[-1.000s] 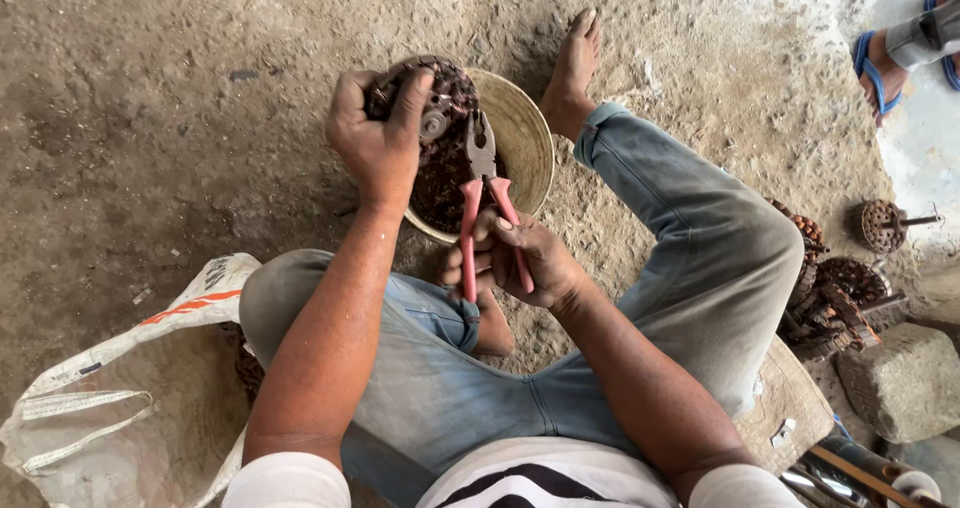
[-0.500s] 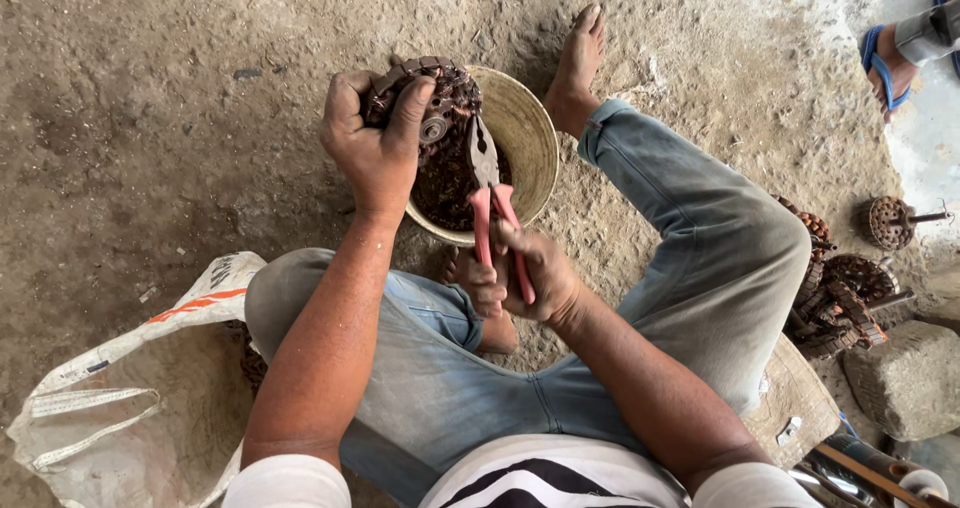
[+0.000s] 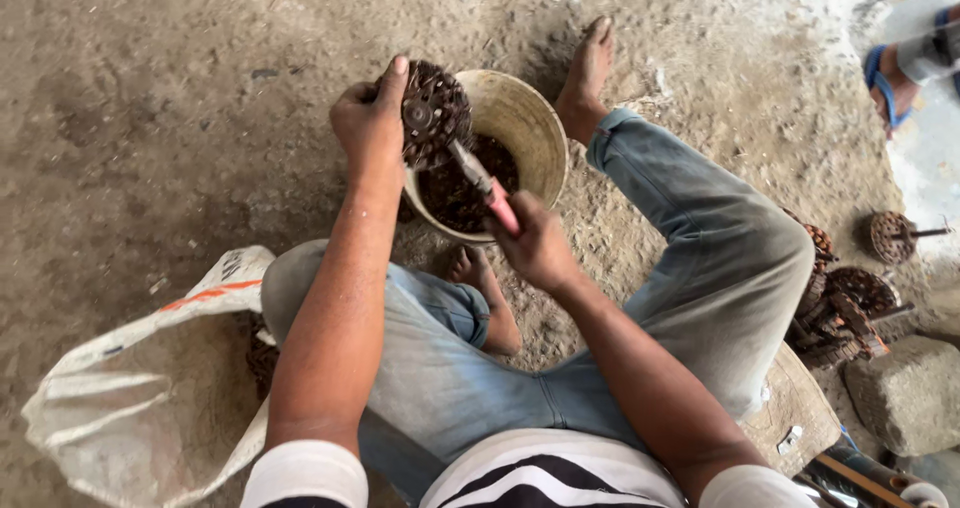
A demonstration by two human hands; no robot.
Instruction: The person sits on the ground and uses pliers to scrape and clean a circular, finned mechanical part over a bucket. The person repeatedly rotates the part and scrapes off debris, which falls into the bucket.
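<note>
Left hand [image 3: 368, 123] clamps a rusty round wound motor rotor [image 3: 433, 113] over the tan plastic bucket [image 3: 535, 133] at upper centre so scraps drop in, while right hand [image 3: 537, 243], fist closed, works red-handled pliers [image 3: 485, 186] into it.

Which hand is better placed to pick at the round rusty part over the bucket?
Right: the right hand holds the pliers, tips at the rusty part; the left hand grips that part.
</note>
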